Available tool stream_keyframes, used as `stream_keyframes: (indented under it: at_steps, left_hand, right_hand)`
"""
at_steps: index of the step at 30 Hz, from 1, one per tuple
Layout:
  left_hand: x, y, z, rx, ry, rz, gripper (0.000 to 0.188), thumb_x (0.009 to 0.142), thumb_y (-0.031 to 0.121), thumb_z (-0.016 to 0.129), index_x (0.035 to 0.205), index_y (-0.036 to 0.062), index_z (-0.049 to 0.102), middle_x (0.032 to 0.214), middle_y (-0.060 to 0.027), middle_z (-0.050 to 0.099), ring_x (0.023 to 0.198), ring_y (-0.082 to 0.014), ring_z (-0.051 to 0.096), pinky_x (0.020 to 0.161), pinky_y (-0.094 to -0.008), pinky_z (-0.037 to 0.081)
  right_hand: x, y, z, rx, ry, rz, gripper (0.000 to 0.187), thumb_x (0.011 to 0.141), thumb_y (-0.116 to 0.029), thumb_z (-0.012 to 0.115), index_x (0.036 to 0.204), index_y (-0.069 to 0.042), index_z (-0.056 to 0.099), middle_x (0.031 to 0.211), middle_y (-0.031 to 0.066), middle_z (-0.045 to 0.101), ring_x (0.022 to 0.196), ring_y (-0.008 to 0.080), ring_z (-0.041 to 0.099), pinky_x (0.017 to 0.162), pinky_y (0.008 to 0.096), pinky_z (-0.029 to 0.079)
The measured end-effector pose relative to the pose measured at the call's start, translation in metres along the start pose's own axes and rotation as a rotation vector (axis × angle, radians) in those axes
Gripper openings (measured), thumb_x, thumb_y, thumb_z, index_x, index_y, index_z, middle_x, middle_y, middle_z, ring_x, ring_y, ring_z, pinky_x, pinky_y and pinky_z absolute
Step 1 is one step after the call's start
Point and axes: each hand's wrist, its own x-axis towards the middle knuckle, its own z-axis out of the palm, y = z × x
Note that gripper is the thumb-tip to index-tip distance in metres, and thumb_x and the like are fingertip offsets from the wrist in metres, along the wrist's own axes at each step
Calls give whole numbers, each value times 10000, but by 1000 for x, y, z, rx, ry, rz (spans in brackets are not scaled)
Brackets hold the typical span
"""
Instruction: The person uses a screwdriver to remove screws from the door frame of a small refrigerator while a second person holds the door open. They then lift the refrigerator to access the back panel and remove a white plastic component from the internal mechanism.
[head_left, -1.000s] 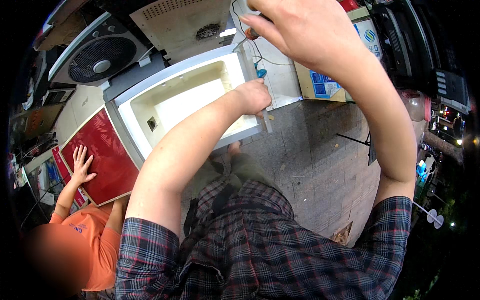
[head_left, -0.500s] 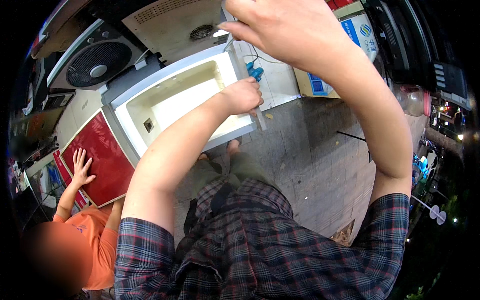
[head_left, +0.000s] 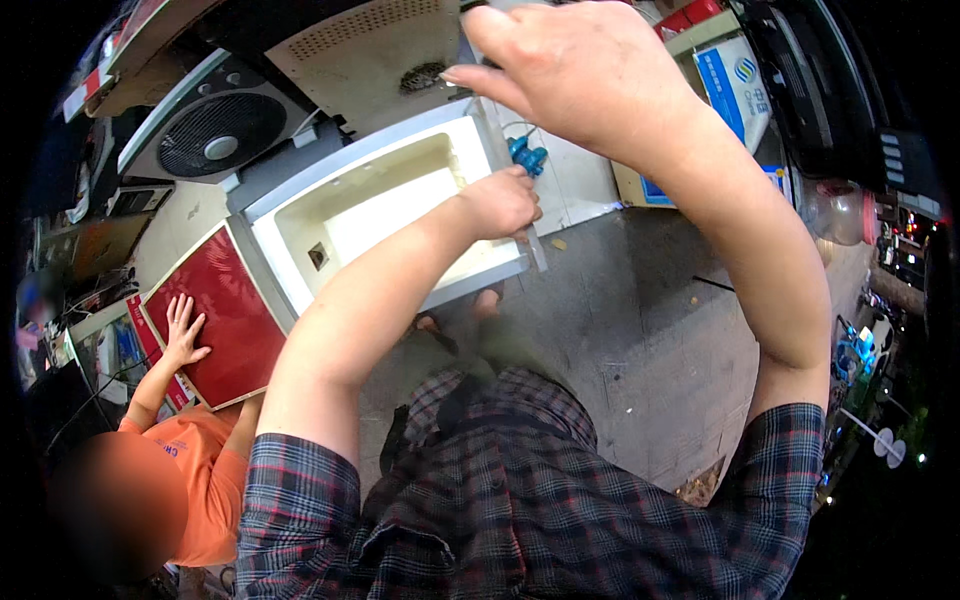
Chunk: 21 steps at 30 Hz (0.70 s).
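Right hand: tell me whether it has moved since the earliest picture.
Yes: against the white basin, the right hand now appears lower and farther left in the picture.

Two hands are the wearer's, one left hand (head_left: 503,205) and one right hand (head_left: 575,60); one hand (head_left: 185,330) is a co-worker's. There are two feet (head_left: 485,303), one white basin (head_left: 275,250), one red panel (head_left: 235,310), one fan (head_left: 220,142) and one lidded jar (head_left: 838,215).
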Motion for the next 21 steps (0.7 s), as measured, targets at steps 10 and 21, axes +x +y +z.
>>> stream_keyframes:
  at_steps: [10, 21]
  left_hand:
    - [5, 5, -3, 114, -111, -52, 321, 853, 433, 803, 955, 130, 780, 989, -22, 734, 1105, -241, 645, 1037, -389, 443]
    - [8, 6, -1, 81, -98, -66, 323, 835, 446, 811, 962, 149, 797, 986, -14, 739, 1119, -240, 647, 1026, -394, 448]
  right_hand:
    - [-3, -3, -14, 188, -92, 66, 288, 1015, -251, 636, 1108, 12, 565, 1039, 226, 617, 950, 399, 666, 780, 453, 596]
    - [9, 2, -12, 28, -258, 169, 294, 1046, -267, 608, 1099, 18, 556, 1016, 243, 586, 780, 414, 688, 705, 477, 591]
